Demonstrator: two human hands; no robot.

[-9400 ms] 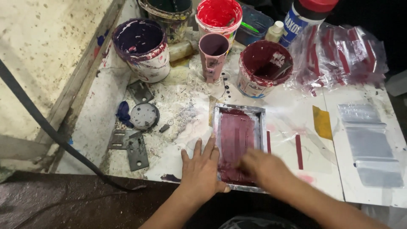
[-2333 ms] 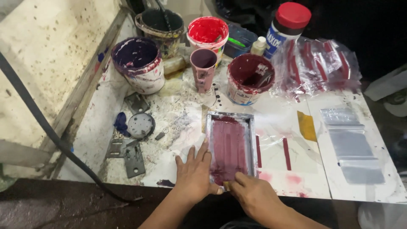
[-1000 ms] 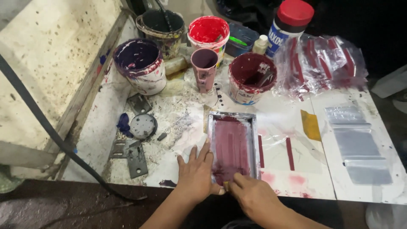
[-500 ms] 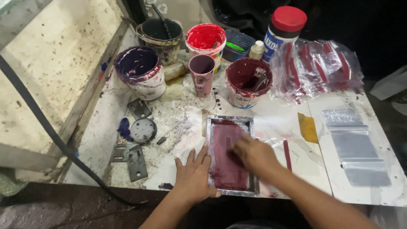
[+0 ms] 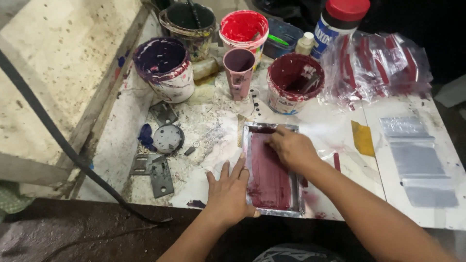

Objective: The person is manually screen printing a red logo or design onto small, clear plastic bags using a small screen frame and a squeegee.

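While the left hand (image 5: 228,191) lies flat, fingers spread, steadying the frame (image 5: 272,172), the right hand (image 5: 291,148) presses ink across it, fingers curled; what it grips can't be told.

Just one head-mounted view, looking steeply down and forward over the stained worktable (image 5: 121,145), pretty close in, near edge at bottom, paint tubs along the top.
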